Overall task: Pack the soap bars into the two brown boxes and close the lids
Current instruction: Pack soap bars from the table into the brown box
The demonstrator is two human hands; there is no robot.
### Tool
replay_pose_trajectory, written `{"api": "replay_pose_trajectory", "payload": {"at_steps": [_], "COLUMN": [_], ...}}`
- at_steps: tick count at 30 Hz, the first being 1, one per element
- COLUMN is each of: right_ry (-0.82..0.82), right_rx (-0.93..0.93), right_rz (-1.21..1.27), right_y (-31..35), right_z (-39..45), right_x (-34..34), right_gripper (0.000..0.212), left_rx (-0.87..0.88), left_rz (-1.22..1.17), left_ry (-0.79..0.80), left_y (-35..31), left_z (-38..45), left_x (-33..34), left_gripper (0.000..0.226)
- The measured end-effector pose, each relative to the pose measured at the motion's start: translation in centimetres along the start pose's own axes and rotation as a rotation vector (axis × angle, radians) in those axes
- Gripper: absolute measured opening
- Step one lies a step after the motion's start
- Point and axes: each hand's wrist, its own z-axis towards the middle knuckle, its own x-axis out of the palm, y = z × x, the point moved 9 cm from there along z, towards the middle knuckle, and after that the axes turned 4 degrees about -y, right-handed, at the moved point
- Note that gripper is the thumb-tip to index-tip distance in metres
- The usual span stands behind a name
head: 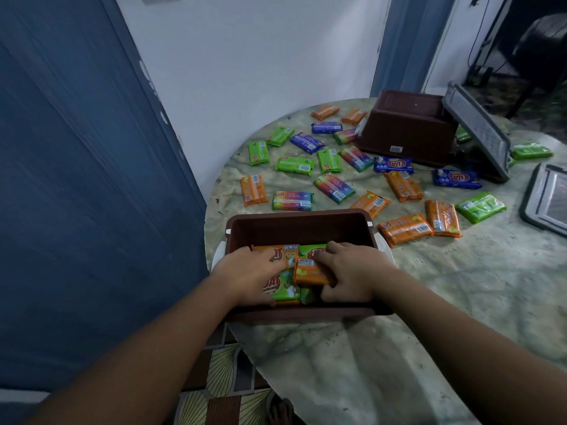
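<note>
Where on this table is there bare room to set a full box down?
Bare table lies right of the near brown box, below the orange bars, and along the near edge. Behind the box it is crowded with soap bars up to the tipped brown box.

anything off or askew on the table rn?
Yes: the far brown box lies upside down, bottom up, so it can't take soap yet. One grey lid leans tilted against it. Many soap bars lie scattered loose across the table.

1 head-worn camera looks forward and down; near the brown box (299, 228); table (460, 286) beyond.
</note>
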Motion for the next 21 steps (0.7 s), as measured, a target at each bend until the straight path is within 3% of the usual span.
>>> {"api": "replay_pose_trajectory", "payload": {"at_steps": [4,7,11,17,21], "right_ry": [0.069,0.090,0.135,0.171,0.129], "right_rx": [0.030,0.034,0.036,0.025,0.010], "right_rz": [0.101,0.169,0.277,0.140,0.004], "right_y": [-0.1,-0.3,-0.5,-0.5,-0.2], "right_z": [-0.3,0.0,0.9,1.6,1.0], "right_x": [0.0,0.0,0.3,1.6,1.8], "right_gripper": [0.049,0.040,0.045,0.046,0.069], "left_rx": [-0.002,-0.002,-0.011,-0.018,-0.020], "left_rz": [-0.024,-0.028,-0.021,-0.033,-0.028], "left_ry": [-0.005,-0.010,-0.020,-0.007,-0.007], "left_y": [0.2,0.2,0.3,0.4,0.4], "left_z": [0.1,0.1,0.1,0.2,0.2], "left_x": [0.2,0.1,-0.3,-0.2,-0.1], "left_gripper": [0.078,0.080,0.081,0.083,0.083]}}
